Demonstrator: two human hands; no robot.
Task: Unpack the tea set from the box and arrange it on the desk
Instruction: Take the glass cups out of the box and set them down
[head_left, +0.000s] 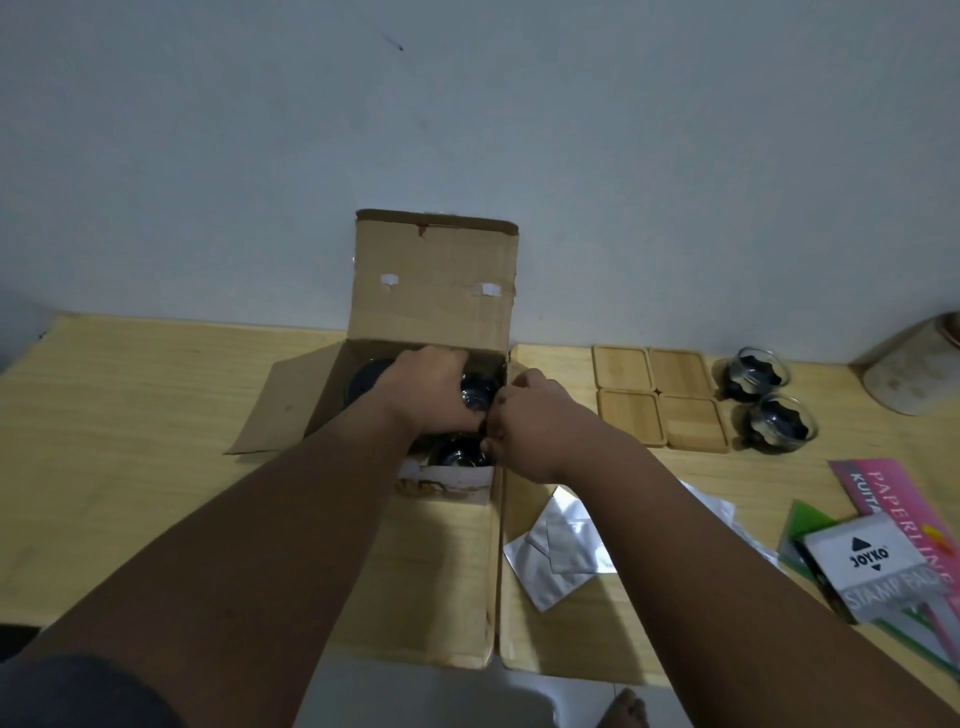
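Two hands are down in the cardboard box, close together at its right side. The left hand has its fingers curled round a glass cup, which sits at three o'clock from the palm, low inside the box. The right hand is bunched tight, knuckles raised, pressed in at the cup's four o'clock by the box's right wall. Whether it grips the cup, the wall or nothing at all, I cannot tell. The cup is clear, rounded and shiny, with something dark tucked inside. At six o'clock from it a second cup of the same look sits behind a white printed card divider, and at nine o'clock there's a dark round shape, too dim to name. The box is plain brown card, back flap standing upright, left flap lying flat on the pale wood-grain desk. At three o'clock from the box are four square wooden coasters with raised rims, laid two by two, and just beyond them two more cups, each with dark crinkled filling. At five o'clock lie flat silvery packets, and farther right a white stamp pad box overlaps a pink booklet.
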